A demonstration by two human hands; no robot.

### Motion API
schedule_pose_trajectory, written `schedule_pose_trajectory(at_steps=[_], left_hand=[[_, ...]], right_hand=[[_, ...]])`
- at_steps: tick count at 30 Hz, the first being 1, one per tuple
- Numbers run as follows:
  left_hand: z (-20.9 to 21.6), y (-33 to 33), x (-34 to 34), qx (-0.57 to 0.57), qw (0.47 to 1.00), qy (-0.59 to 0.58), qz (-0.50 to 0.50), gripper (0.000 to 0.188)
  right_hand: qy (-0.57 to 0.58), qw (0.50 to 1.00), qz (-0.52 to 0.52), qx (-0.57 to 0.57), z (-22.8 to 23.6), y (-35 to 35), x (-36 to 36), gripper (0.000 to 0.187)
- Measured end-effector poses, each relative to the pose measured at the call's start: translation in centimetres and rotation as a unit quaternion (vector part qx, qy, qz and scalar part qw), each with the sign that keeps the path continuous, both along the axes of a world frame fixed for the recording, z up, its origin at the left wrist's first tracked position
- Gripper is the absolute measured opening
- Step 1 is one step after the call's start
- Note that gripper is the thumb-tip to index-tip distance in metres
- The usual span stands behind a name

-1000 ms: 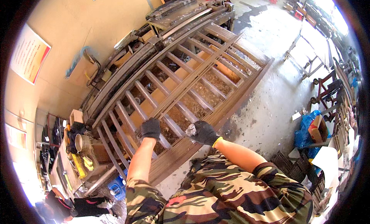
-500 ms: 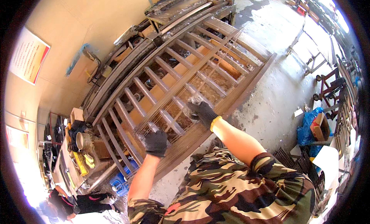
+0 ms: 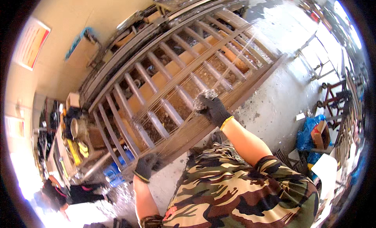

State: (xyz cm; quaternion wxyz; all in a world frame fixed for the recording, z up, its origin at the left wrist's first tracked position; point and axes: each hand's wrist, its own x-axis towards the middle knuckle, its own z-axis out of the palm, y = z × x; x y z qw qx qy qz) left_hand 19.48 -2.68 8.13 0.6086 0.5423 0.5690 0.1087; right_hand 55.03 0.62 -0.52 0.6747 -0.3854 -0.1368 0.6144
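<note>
The left hand (image 3: pixel 145 168) was a blur by the near edge of the rack (image 3: pixel 171 112); I couldn't tell its grip. Rods (image 3: pixel 178 85) lay across it, too fine to count. The right hand (image 3: pixel 214 111) clutched a shiny wad (image 3: pixel 203 98), partly covering it.

Two gloved hands (image 3: pixel 215 110); one silvery wad (image 3: pixel 204 98); two posters (image 3: pixel 33 43).

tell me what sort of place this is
Probably a workshop, perhaps for metalwork: a slatted rack bearing long thin strips, a dark wheeled frame and a stained grey floor suggest it.
</note>
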Motion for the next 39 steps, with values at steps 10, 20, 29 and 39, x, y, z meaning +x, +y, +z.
schedule_pose_trajectory(at_steps=[10,20,29,39], left_hand=[[3.0,1.9,4.5,-0.054,0.997,-0.02,-0.06,0.031],[4.2,-0.1,8.3,-0.098,0.99,-0.079,-0.07,0.03],[3.6,-0.2,9.4,-0.08,0.993,-0.029,-0.081,0.028],[3.2,-1.4,10.7,-0.056,0.994,-0.041,-0.082,0.021]], right_hand=[[-0.151,0.983,0.05,-0.089,3.3,-6.0,3.1,0.022],[-0.319,0.946,0.049,0.004,-1.9,-6.8,-2.8,0.01],[-0.303,0.952,0.011,0.041,5.2,-10.4,-4.0,0.017],[0.006,0.992,0.009,-0.129,5.9,-9.1,-5.3,0.028]])
